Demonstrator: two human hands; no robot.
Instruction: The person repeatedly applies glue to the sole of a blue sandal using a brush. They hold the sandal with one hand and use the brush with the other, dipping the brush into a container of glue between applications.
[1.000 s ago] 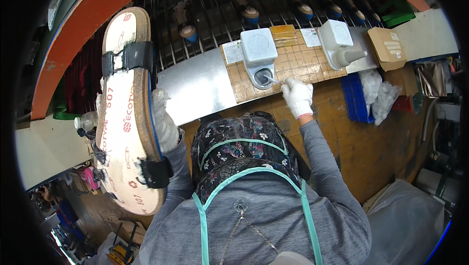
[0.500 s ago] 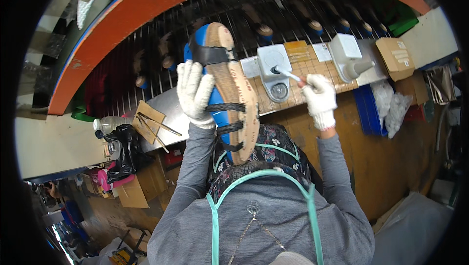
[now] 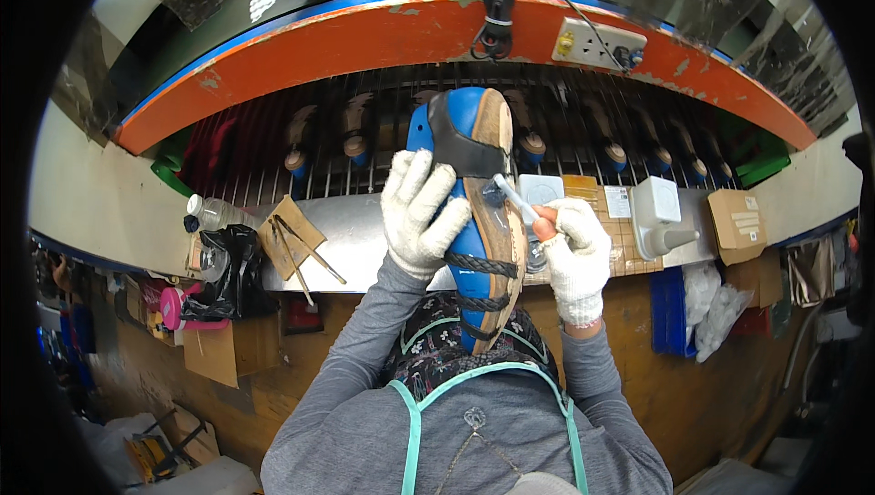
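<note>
A sandal upper on a blue shoe last [image 3: 467, 117] stands tilted upright before me, its tan insole side turned to the right. A wide black strap [image 3: 463, 150] and several dark braided straps [image 3: 483, 265] wrap round it. My left hand [image 3: 421, 214], in a white knitted glove, grips the last from its left side. In my right hand [image 3: 580, 258], gloved with bare fingertips showing, is a brush [image 3: 516, 197] with a pale handle. The dark brush tip meets the insole edge just below the wide strap.
Behind the last stands a white glue pot [image 3: 541, 189], partly hidden. A white bottle [image 3: 658, 208] with a nozzle and a cardboard box [image 3: 735, 229] are at right. Thin sticks lie on cardboard [image 3: 292, 238] at left. More lasts [image 3: 355, 135] sit on the rod rack beyond.
The brush has left the white pot and come left onto the sandal's insole edge with my right hand. The last, in my left hand, has turned slightly. The view has shifted.
</note>
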